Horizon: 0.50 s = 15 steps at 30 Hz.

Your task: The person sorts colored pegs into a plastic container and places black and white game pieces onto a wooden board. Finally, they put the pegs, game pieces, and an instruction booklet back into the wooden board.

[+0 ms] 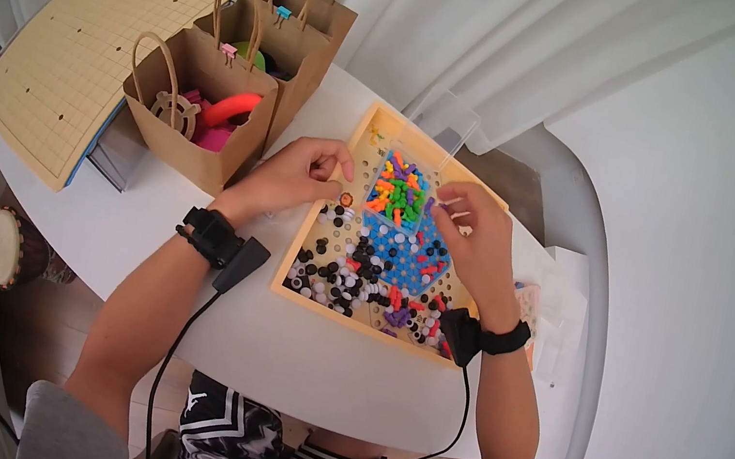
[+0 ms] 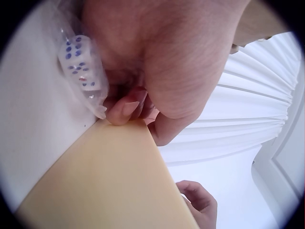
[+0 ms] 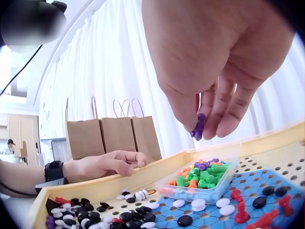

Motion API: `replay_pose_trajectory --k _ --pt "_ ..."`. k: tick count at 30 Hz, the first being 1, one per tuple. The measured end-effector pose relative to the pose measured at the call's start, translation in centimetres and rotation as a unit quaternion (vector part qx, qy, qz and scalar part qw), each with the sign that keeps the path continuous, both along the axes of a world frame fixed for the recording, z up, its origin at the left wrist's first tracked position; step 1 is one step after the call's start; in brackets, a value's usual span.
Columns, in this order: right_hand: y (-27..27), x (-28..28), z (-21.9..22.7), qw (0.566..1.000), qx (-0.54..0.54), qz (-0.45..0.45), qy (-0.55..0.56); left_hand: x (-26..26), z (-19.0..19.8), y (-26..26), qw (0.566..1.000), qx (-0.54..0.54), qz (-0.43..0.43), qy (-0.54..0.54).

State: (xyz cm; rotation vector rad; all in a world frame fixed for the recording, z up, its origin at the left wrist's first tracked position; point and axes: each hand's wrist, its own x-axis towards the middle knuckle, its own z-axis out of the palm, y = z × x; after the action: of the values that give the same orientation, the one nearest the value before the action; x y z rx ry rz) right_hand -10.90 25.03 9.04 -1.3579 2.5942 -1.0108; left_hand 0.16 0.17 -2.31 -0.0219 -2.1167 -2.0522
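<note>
My right hand (image 3: 209, 62) pinches a purple peg (image 3: 198, 126) between thumb and fingertips, above a small clear plastic box (image 3: 224, 191). Green, orange, purple and other coloured pegs (image 1: 399, 188) fill that box, which sits in a shallow wooden game tray (image 1: 281, 263). At the tray's left side my left hand (image 1: 307, 168) rests with loosely bent fingers over the rim and holds no piece. Below the clear box lies a blue patterned board with holes (image 1: 411, 262). Black and white round pieces (image 1: 334, 278) and red pegs (image 3: 241, 212) are scattered over the tray.
Brown paper bags (image 1: 192, 135) stand left of the tray, beside a large wooden grid board (image 1: 94, 53). A clear lid (image 1: 445, 125) stands up at the tray's far edge. Bagged dice (image 2: 78, 62) lie on the white table (image 1: 315, 358) by the left hand.
</note>
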Motion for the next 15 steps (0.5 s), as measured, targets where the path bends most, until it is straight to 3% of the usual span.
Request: replay_pose_trajectory --k 3,8,15 --pt "-0.7 -0.1 -0.2 0.998 -0.050 -0.003 -0.035 0.1 0.0 -0.2 1.000 0.004 -0.002 0.002" --pt "2.3 -0.3 -0.4 0.999 0.028 0.006 0.026 0.1 -0.1 -0.1 1.000 0.002 -0.006 0.008" --pt "6.4 2.0 -0.1 0.988 0.148 0.012 -0.026 0.2 0.3 0.0 1.000 -0.009 -0.001 -0.001"
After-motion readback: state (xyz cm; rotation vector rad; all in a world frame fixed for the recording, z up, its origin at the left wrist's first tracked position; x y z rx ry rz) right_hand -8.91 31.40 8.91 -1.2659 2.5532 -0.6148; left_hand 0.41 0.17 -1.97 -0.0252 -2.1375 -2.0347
